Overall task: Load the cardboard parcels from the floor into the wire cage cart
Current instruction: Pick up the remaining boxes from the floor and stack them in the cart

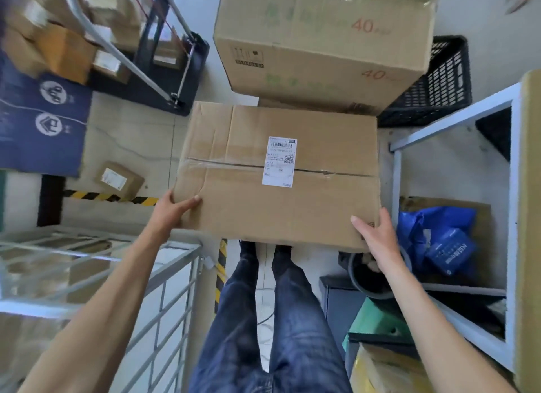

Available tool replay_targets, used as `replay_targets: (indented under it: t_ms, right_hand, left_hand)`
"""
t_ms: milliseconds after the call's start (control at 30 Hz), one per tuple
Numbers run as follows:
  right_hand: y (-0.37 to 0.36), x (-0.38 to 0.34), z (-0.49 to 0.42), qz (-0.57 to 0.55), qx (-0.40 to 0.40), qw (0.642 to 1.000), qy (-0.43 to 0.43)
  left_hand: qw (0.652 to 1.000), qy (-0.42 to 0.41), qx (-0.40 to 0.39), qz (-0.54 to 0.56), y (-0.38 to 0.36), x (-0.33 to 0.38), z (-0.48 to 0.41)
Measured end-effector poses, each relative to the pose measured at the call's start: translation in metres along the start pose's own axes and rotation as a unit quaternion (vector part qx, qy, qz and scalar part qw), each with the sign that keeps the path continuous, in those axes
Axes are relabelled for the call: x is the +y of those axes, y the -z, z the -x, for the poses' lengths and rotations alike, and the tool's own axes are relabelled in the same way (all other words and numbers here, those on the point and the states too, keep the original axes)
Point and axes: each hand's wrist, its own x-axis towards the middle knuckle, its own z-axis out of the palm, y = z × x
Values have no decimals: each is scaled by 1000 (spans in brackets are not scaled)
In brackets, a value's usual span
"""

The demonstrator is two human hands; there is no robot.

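Observation:
A wide, flat cardboard parcel [248,199] with a white shipping label lies straight ahead, above my feet. My left hand [172,208] grips its near left corner and my right hand [377,240] grips its near right corner. The white wire cage cart [164,278] stands at the lower left, with cardboard parcels inside it. A small labelled parcel [118,179] lies on the floor to the left. Behind the held parcel stands a large box [322,41] printed with "40".
A black platform trolley [164,71] with small boxes sits at the upper left. A black plastic crate [433,91] is at the upper right. On the right, a white shelf frame [456,120] holds a blue bag [439,240]. Yellow-black tape [111,197] marks the floor.

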Motion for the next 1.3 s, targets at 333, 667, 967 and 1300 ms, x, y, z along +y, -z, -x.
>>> replay_targets:
  t_ms: [333,667,967,1300]
  right_hand:
    - [-43,-132,98,86,-117,964,222]
    - [-191,-208,300,125,-281,862,404]
    - [-334,-112,465,247,-404,747,466]
    - [-444,-72,522,340,-444,698,447]
  left_hand:
    - [963,-24,247,108,128,-74,196]
    - [842,-32,465,270,242,-243,419]
    - [738,55,563,368,244,-451,571]
    - [706,143,542,433,241,-556,575]
